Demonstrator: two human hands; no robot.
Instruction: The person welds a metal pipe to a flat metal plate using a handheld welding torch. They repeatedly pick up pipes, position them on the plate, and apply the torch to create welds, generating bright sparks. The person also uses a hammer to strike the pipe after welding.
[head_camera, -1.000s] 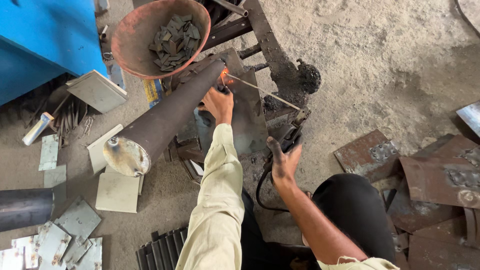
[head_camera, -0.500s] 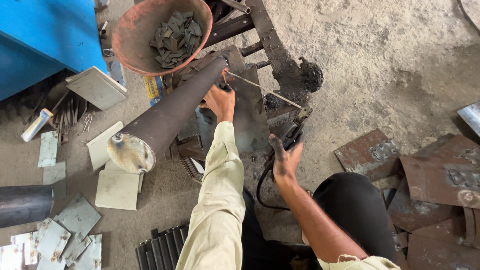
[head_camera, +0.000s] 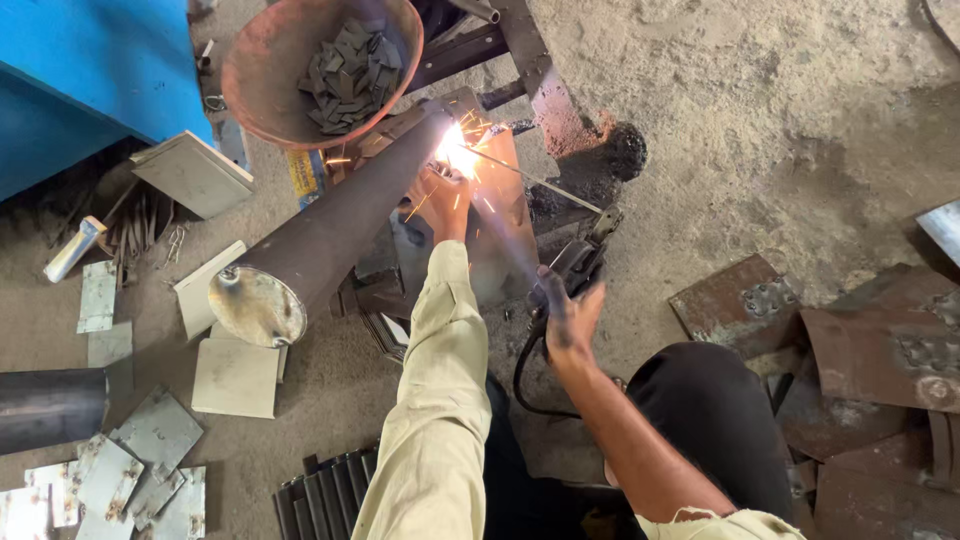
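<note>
Steel pipe (head_camera: 330, 225): long axis runs diagonally, capped end toward the camera at lower left, far end up and right, resting on a rusty metal frame (head_camera: 520, 60).

Left hand (head_camera: 440, 200) is at the pipe's far end, fingers curled against it; glare hides what, if anything, it grips.

Right hand (head_camera: 565, 315), right of the pipe, is closed around the electrode holder (head_camera: 580, 262). The welding rod (head_camera: 530, 178) points from it up-left to the pipe's far end.

Bright arc (head_camera: 455, 152) with sparks at that rod tip; half a second ago there was no arc, just the rod near the joint. The right hand looks slightly higher than before, probably partly camera shift.

Round rusty bowl (head_camera: 260, 70) just above the pipe's far end holds a heap of small grey metal pieces (head_camera: 350, 65).

Flat plates (head_camera: 235, 375) lie on the floor below the pipe's capped end. Blue machine (head_camera: 90, 70) is left of the bowl. Rusty sheets (head_camera: 880, 340) are well right of the pipe.
</note>
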